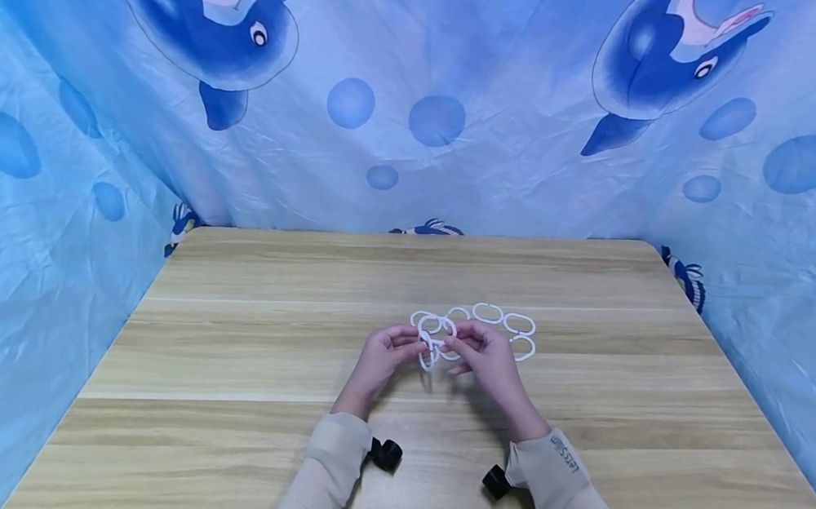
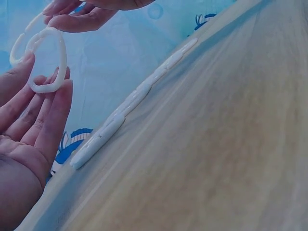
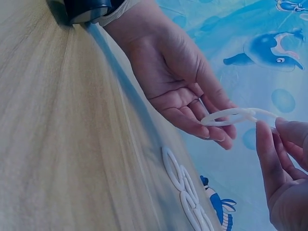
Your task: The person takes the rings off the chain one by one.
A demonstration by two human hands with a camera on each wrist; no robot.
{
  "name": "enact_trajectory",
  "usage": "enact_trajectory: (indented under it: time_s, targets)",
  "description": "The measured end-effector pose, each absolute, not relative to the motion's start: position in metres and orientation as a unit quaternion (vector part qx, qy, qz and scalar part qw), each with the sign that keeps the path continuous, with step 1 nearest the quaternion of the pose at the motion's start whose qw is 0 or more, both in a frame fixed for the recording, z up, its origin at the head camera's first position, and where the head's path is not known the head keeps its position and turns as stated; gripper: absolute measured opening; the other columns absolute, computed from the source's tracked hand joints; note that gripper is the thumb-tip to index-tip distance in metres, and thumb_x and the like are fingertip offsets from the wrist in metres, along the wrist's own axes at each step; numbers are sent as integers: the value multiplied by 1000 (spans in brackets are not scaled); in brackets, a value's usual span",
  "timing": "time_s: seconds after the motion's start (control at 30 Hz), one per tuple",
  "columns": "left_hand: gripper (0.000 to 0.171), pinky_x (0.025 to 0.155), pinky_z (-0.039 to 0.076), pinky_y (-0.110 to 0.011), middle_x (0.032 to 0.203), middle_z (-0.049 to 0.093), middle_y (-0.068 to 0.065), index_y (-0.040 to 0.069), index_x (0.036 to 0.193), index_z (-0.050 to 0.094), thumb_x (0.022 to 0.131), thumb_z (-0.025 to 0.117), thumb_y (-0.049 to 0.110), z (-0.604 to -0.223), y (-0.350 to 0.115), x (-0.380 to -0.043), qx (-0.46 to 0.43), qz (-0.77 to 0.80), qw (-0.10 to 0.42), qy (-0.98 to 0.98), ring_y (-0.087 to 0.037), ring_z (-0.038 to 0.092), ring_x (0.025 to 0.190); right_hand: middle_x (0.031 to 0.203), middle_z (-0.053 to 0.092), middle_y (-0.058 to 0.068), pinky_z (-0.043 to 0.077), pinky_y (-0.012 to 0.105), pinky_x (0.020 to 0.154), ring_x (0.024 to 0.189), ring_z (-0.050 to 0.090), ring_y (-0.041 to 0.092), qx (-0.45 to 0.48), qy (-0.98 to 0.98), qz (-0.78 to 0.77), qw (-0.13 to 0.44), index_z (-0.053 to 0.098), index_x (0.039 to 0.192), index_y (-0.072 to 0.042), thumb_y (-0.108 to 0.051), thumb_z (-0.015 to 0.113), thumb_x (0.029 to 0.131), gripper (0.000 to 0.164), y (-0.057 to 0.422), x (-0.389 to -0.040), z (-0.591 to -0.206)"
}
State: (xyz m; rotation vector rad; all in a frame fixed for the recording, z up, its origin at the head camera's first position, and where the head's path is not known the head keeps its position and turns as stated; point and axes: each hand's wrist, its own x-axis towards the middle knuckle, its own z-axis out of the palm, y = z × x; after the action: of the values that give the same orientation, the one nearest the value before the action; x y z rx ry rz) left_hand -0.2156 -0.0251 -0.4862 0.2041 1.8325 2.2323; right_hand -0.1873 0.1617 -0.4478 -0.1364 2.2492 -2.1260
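Note:
Over the middle of the table, my left hand (image 1: 381, 360) and right hand (image 1: 492, 364) meet, both in the air above the wood. In the left wrist view the left thumb and fingers pinch a white plastic oval ring (image 2: 63, 62), which overlaps a second ring (image 2: 17, 47) like a link. The right hand pinches a white ring (image 3: 219, 123) between thumb and fingers, seen nearly edge-on in the right wrist view. These two rings cross between the hands. More such rings (image 1: 534, 327), some with a small gap in the side, lie on the table behind and beside the right hand.
The wooden table (image 1: 236, 353) reaches back to a blue curtain (image 1: 370, 38) printed with dolphins, which also hangs along both sides. A black wrist camera (image 1: 389, 454) sits at the left cuff, and another black camera (image 1: 497, 483) at the right cuff.

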Motion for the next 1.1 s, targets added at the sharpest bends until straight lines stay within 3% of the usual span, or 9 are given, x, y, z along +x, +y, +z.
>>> enact_trajectory:
  time_s: [0.1, 0.3, 0.53, 0.77, 0.93, 1.1]
  targets:
    - [36, 77, 60, -25, 90, 74, -2, -17, 116, 55, 84, 67, -5, -485, -25, -216, 68, 768, 135, 622, -8, 69, 81, 87, 70, 7, 62, 34, 59, 78, 68, 10, -46, 728, -684, 14, 56, 110, 15, 0, 64, 89, 26, 162, -188, -447]
    - [36, 78, 60, -24, 88, 72, 3, -19, 118, 53, 86, 63, -7, -484, -25, -216, 63, 773, 150, 614, -6, 69, 80, 94, 66, 27, 61, 35, 58, 79, 70, 16, -52, 725, -686, -2, 58, 106, 14, 0, 64, 90, 22, 163, -189, -443]
    - [37, 77, 61, -27, 88, 72, 2, -21, 120, 50, 87, 62, -7, -484, -25, -217, 72, 773, 159, 610, -7, 69, 78, 86, 69, 6, 62, 34, 59, 79, 70, 14, -41, 720, -692, 2, 55, 110, 17, 1, 63, 89, 27, 164, -190, -442]
    - [37, 72, 60, -23, 86, 74, 1, -20, 118, 52, 86, 63, -7, -487, -26, -219, 63, 772, 153, 614, -7, 69, 76, 89, 67, 11, 62, 33, 60, 77, 68, 6, -37, 721, -692, -1, 54, 110, 18, 2, 63, 90, 28, 164, -191, -441]
    - [35, 69, 60, -22, 83, 73, 1, -21, 117, 52, 86, 63, -8, -489, -26, -220, 53, 775, 140, 614, -7, 69, 74, 88, 66, 6, 62, 35, 60, 79, 69, 9, -33, 718, -695, -5, 55, 109, 17, 1, 63, 90, 27, 164, -191, -443]
    - [35, 66, 59, -21, 82, 72, 2, -25, 117, 49, 87, 60, -10, -489, -27, -219, 51, 782, 127, 608, -6, 67, 70, 92, 66, 11, 62, 34, 60, 81, 69, 13, -30, 721, -693, -11, 57, 108, 16, -1, 65, 89, 27, 163, -191, -445]
